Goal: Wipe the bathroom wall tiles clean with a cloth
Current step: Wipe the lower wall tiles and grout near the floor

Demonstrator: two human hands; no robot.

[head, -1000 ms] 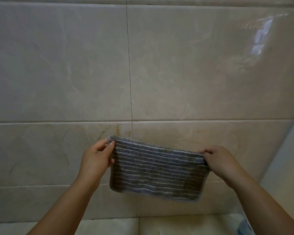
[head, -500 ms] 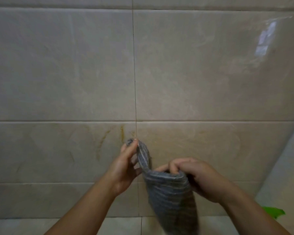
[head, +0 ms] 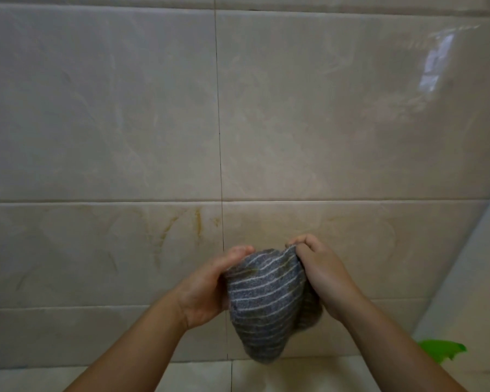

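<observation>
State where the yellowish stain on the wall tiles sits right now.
In the head view, the yellowish stain sits left of centre on the tile, beside the vertical grout line, above the left hand.

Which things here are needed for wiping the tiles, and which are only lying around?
Needed: the striped cloth, held between the left hand and right hand; the wall tiles, with yellowish stains.

Only lying around: the green object at the lower right, unclear what it is.
</observation>
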